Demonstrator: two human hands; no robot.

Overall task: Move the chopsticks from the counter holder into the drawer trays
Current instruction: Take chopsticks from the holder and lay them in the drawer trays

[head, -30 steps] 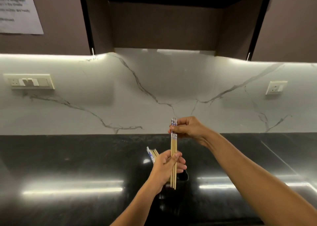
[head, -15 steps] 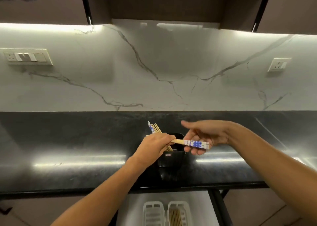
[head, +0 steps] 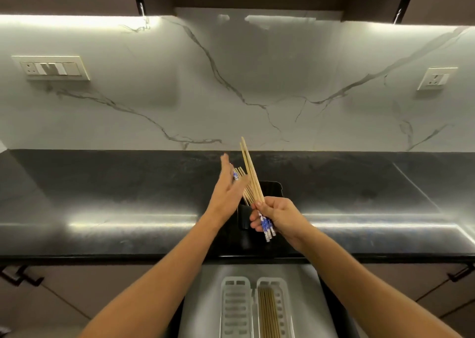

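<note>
Wooden chopsticks (head: 253, 181) sit bundled in my right hand (head: 281, 218), fingers curled round them near the blue-patterned ends. The tips angle up and away, likely so the bundle can go lengthwise into a tray. My left hand (head: 226, 192) is spread, fingers straight, beside the few sticks (head: 241, 174) leaning in the black holder (head: 270, 190) on the counter (head: 102, 183), I'd guess ready to gather them. Below, the open drawer (head: 308, 299) shows the left tray (head: 236, 312) and the right tray (head: 272, 281), the latter already carrying chopsticks.

Tan chopsticks (head: 253, 175), blue-white patterned ends, black counter (head: 102, 196)
</note>
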